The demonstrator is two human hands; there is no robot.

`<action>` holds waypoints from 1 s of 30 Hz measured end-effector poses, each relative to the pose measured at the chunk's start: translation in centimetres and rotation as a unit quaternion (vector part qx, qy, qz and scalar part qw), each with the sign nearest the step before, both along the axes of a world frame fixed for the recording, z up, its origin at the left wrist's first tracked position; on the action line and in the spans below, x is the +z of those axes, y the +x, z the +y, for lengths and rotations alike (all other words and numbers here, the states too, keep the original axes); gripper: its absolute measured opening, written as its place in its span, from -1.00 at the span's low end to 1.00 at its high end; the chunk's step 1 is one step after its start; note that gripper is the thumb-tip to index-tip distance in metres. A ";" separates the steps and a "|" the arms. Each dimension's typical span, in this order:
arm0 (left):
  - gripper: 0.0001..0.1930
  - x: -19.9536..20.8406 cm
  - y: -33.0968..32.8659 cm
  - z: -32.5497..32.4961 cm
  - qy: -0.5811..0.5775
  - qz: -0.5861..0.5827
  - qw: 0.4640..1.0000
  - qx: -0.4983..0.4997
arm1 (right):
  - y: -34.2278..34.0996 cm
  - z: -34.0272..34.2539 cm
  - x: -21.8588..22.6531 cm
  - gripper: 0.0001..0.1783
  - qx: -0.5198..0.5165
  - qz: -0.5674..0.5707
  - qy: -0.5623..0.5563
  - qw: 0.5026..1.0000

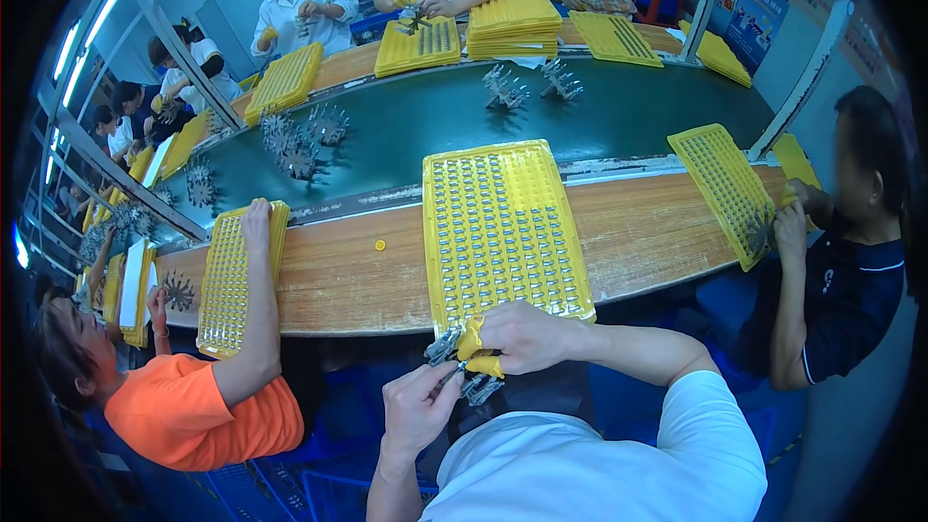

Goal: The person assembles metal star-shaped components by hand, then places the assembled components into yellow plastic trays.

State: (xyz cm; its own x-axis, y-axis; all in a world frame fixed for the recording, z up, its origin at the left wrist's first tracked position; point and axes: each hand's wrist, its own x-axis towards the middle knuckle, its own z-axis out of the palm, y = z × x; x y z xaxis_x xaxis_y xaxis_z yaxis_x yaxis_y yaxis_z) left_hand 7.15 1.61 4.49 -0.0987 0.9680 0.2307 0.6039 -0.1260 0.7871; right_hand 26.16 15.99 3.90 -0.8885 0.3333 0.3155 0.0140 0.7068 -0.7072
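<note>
Close to my body, at the table's front edge, a grey spiky cluster of metal castings [445,346] is held between my hands. My left hand [422,404] closes on it from the lower left, thumb and fingers pinched together. From the right, my right hand [527,336] grips it with a thumb and finger in yellow covers. The exact spot they pinch is partly hidden. Just beyond lies a yellow pocketed tray [586,304] with rows of small grey metal parts; bare yellow pockets show toward its far right.
Behind the wooden tabletop [338,280] runs a green conveyor belt [406,135] carrying several metal clusters [290,145]. A small yellow ring [380,245] lies left of my tray. Co-workers sit on both sides with yellow trays [237,280], [720,184]; others work across the belt beside stacked trays [512,24].
</note>
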 end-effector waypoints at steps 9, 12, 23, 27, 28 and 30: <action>-0.91 0.2 0.1 0.5 0.080 0.135 0.987 -0.032 | -0.5 -1.0 1.4 -0.85 -0.007 -0.028 0.114 0.993; -0.92 0.1 0.3 0.5 0.080 0.158 0.984 -0.038 | -0.5 -1.0 1.0 -0.84 -0.007 -0.008 0.115 0.993; -0.90 -1.0 -1.7 -1.2 0.052 0.026 0.994 0.094 | 4.7 17.0 -0.3 -0.74 -0.358 -0.254 0.079 0.895; -0.90 -1.7 -1.0 -1.3 0.035 0.001 0.996 0.080 | 3.2 19.9 -1.6 -0.73 -0.339 -0.305 0.119 0.882; -0.90 -1.9 -1.0 -1.4 0.036 -0.005 0.996 0.082 | 2.4 20.1 -1.4 -0.72 -0.334 -0.344 0.116 0.870; -0.89 -2.3 -1.1 -1.7 0.034 -0.007 0.996 0.087 | 1.7 20.4 -1.5 -0.70 -0.328 -0.382 0.114 0.856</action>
